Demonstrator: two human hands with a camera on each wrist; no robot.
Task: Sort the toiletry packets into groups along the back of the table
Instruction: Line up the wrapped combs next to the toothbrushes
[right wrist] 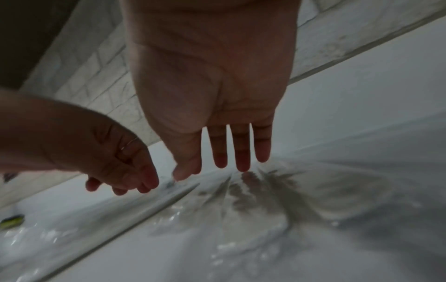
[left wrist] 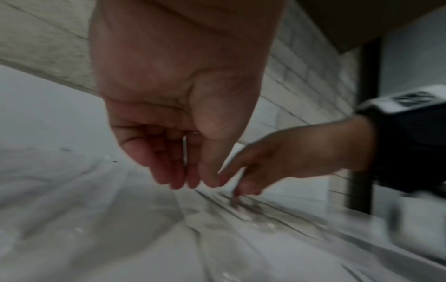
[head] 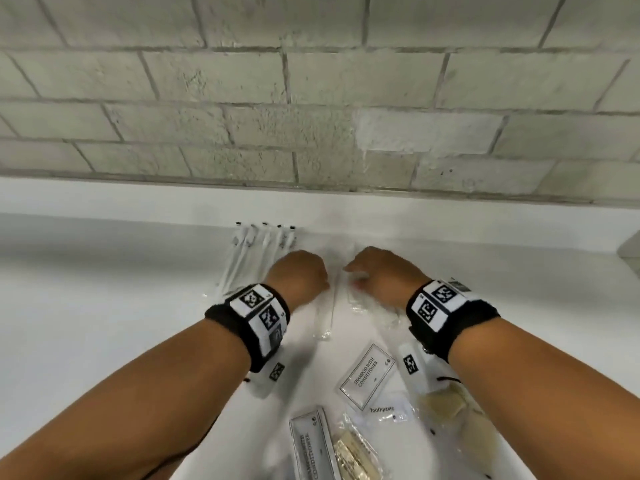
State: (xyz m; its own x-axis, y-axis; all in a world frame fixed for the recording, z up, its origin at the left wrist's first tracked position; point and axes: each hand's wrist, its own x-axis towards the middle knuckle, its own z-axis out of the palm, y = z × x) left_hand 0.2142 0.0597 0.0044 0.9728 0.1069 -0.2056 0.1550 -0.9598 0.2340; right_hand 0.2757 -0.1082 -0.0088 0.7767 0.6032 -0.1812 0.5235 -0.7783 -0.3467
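Both hands hover close together over the middle of the white table [head: 104, 306]. My left hand [head: 299, 275] has its fingers curled against the thumb at the far end of a long clear packet [head: 329, 306]. A thin glinting edge shows between them [left wrist: 184, 150]. My right hand [head: 377, 275] pinches the edge of a crinkled clear packet [head: 367, 306] between thumb and forefinger [left wrist: 235, 188], its other fingers [right wrist: 241, 152] hanging straight. A row of toothbrush packets [head: 256, 251] lies at the back, left of the hands. The wrist views are blurred.
Near the front lie a shampoo packet [head: 367, 375], a toothpaste packet [head: 384, 410], a second shampoo packet [head: 311, 448] and clear bags with beige contents [head: 353, 455] [head: 446, 403]. A brick wall [head: 311, 98] stands behind the table.
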